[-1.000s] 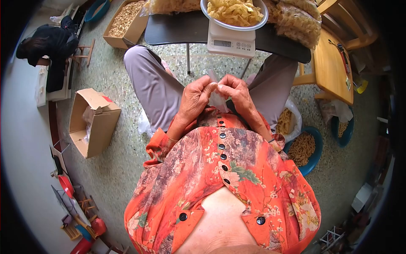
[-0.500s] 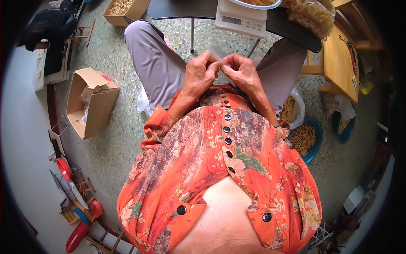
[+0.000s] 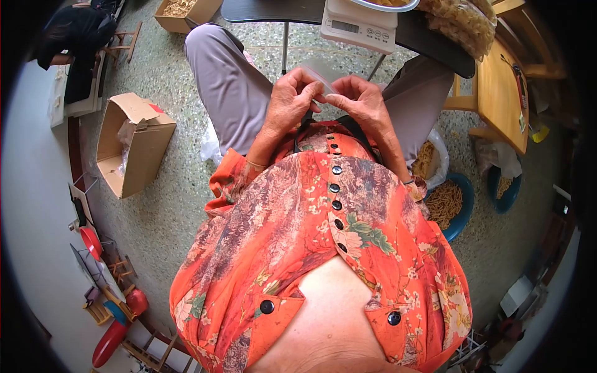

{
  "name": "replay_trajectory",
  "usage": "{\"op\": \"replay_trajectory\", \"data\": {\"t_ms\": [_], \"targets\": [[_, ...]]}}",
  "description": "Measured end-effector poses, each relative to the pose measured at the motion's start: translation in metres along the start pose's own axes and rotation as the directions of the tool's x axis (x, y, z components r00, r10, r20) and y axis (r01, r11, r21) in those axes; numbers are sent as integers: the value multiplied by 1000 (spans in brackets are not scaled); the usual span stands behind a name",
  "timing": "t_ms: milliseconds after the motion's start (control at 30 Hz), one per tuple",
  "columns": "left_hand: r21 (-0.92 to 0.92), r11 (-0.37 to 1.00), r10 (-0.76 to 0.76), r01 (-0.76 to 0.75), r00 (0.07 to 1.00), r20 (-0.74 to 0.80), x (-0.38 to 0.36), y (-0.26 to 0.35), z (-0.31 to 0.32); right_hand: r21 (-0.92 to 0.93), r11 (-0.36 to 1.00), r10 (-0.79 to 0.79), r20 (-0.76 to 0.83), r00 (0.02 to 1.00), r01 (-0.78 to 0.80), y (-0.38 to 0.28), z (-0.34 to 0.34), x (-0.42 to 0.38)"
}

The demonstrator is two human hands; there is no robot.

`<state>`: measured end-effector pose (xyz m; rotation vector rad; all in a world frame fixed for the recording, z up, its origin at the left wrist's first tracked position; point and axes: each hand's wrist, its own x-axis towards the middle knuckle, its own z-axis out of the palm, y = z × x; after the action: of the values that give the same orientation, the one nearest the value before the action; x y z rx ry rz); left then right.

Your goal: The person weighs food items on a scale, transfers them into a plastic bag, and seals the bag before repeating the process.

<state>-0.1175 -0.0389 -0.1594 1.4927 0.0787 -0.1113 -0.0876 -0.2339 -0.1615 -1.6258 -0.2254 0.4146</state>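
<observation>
In front of my lap, both hands pinch a small clear plastic bag (image 3: 321, 82). My left hand (image 3: 291, 102) is closed on one side of its edge, thumb against the fingers. Opposite it, my right hand (image 3: 360, 101) grips the other side between thumb and curled forefinger. The film stands up between the hands, and part of it is hidden behind the fingers. Just beyond them, a white digital scale (image 3: 359, 31) sits on a dark table (image 3: 255, 11), carrying a pale bowl (image 3: 398, 7). A large bag of yellowish dry pieces (image 3: 466, 28) lies right of the scale.
An open cardboard box (image 3: 149, 155) stands on the floor to my left, another with shavings-like contents (image 3: 177, 23) farther ahead. On the right are a wooden chair (image 3: 500, 93), a blue basin (image 3: 466, 214) of brown sticks and an open plastic bag (image 3: 440, 155). A person (image 3: 78, 31) works far left.
My hands have moved slightly apart and the plastic film between them shows more widely. The view has shifted a little.
</observation>
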Motion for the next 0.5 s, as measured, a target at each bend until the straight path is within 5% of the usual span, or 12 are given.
{"op": "replay_trajectory", "data": {"t_ms": [133, 200, 233, 300, 367, 433, 500], "targets": [[-61, 997, -42, 39, 998, -49, -2, 2, -1, -153, 988, 2, -63, 998, -11, 10, 4, 4], [491, 863, 258, -120, 940, -224, -4, 12, -7, -134, 990, -40, -76, 996, 30, 12, 1, 4], [491, 863, 258, -120, 940, -223, -3, 17, -8, -117, 991, -81, -85, 993, 71, 13, -1, 4], [466, 826, 437, -316, 882, -178, -2, 29, -9, -111, 991, -79, -87, 993, 69, 12, -2, 4], [486, 794, 458, -364, 885, -86, 2, 25, -14, -103, 992, -75, -89, 993, 65, 11, -2, 4], [652, 582, 555, -486, 823, 117, 5, 16, -16, -205, 974, -119, -102, 988, 97, 10, 0, 2], [652, 586, 532, -481, 836, 138, 4, 17, -16, -248, 960, -161, -116, 980, 128, 6, -1, 0]]}}
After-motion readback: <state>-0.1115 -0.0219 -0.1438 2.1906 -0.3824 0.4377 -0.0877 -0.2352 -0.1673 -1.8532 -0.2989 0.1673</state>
